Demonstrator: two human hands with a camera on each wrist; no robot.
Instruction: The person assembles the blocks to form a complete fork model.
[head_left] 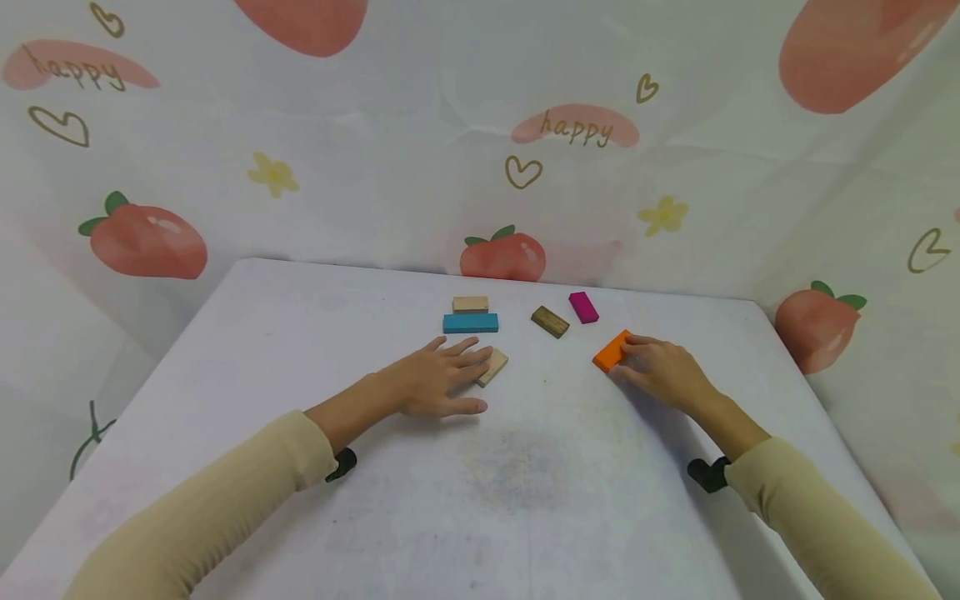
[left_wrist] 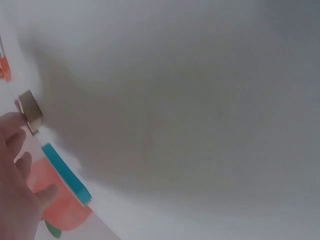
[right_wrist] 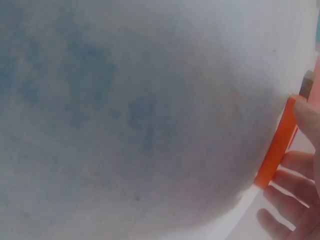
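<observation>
My left hand [head_left: 442, 379] reaches over the table with its fingers spread, the fingertips overlapping a pale wooden block [head_left: 493, 367] in the head view. Just beyond those fingers lies a long blue block [head_left: 470, 323], which also shows in the left wrist view as a teal bar [left_wrist: 66, 174]. On the right side, an orange block [head_left: 611, 352] is pinched between the thumb and fingers of my right hand [head_left: 663, 372]. The right wrist view has the thumb at one end of this block [right_wrist: 279, 145] and the fingertips along its side.
Behind the blue block sits another pale wooden block [head_left: 470, 304]. A brown, dark-grained block [head_left: 551, 322] and a magenta block [head_left: 583, 307] lie between the hands, toward the back edge of the white table [head_left: 600, 508]. A peach-printed cloth [head_left: 390, 167] hangs behind.
</observation>
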